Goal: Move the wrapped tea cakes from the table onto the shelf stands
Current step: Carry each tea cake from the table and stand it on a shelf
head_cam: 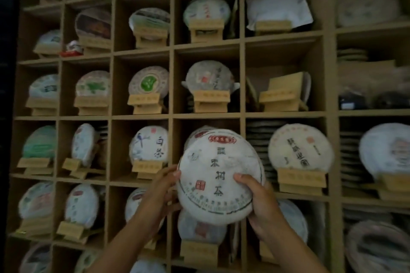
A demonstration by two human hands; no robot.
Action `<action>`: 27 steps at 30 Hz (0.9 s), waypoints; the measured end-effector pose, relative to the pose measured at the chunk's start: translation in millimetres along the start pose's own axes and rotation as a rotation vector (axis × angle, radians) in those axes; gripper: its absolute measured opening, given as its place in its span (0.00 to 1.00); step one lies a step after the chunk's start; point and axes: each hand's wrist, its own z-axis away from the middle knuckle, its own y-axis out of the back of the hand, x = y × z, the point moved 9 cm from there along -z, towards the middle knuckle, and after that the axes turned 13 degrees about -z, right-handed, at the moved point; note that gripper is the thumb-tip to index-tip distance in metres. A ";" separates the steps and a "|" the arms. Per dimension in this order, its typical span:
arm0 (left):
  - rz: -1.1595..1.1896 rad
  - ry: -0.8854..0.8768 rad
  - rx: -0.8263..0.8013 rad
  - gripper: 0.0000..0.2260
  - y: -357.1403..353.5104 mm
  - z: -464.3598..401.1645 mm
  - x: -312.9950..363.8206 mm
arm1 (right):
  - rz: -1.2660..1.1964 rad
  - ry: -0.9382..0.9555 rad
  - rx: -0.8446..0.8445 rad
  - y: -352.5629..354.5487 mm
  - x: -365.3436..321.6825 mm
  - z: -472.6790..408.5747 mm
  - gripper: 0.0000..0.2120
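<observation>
Hands clasp the tea cake [218, 178] by its rim, left hand [160, 193] at nine o'clock, right hand [258, 203] at four, before the shelf [170, 115]; stiff, weighty, thin paper liable to tear.

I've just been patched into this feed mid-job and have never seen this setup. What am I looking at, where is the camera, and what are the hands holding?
There is no robot here: a person works with two bare hands. The single picture comes from a wide-angle camera worn on the person's head, looking forward and down.

In front is a tall wooden grid shelf. Most compartments show a round paper-wrapped tea cake propped on a small wooden stand, such as the white cake with a blue bird.

Both hands hold one round white paper-wrapped tea cake with dark characters and a red label, face toward the camera. The left hand grips its left edge; the right hand grips its lower right edge. It is held up before a middle compartment, with another wrapped cake partly hidden behind it. No table is in view.
</observation>
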 end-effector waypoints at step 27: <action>0.550 -0.349 -0.555 0.25 -172.0 -104.6 36.9 | 0.967 0.399 0.040 -30.5 -192.0 -73.0 0.25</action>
